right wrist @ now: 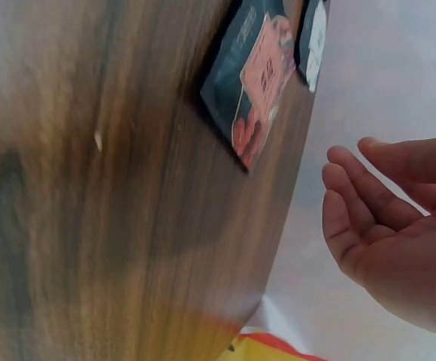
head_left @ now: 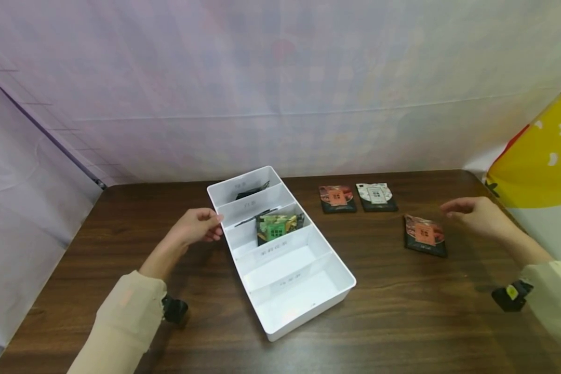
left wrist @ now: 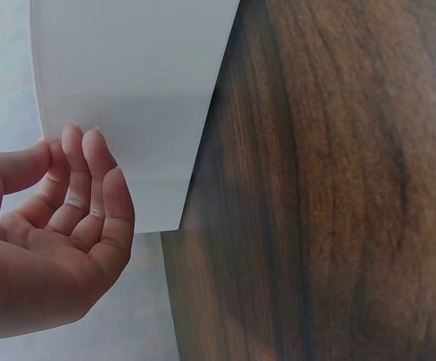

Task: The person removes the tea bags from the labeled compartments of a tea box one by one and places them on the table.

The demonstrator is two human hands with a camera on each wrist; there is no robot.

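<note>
A white divided box stands at an angle on the wooden table. My left hand pinches its left rim between thumb and index finger; in the left wrist view the other fingers of that hand curl by the white side wall. To the right, a black-and-red packet lies flat. Just beyond its right side hovers my right hand, holding nothing, fingers relaxed and apart from the packet. The right wrist view shows the same hand with a gap to that packet.
A second red packet and a white-and-black packet lie near the table's back edge. Inside the box, a green packet and dark packets sit in the far compartments. A pale cloth hangs behind the table.
</note>
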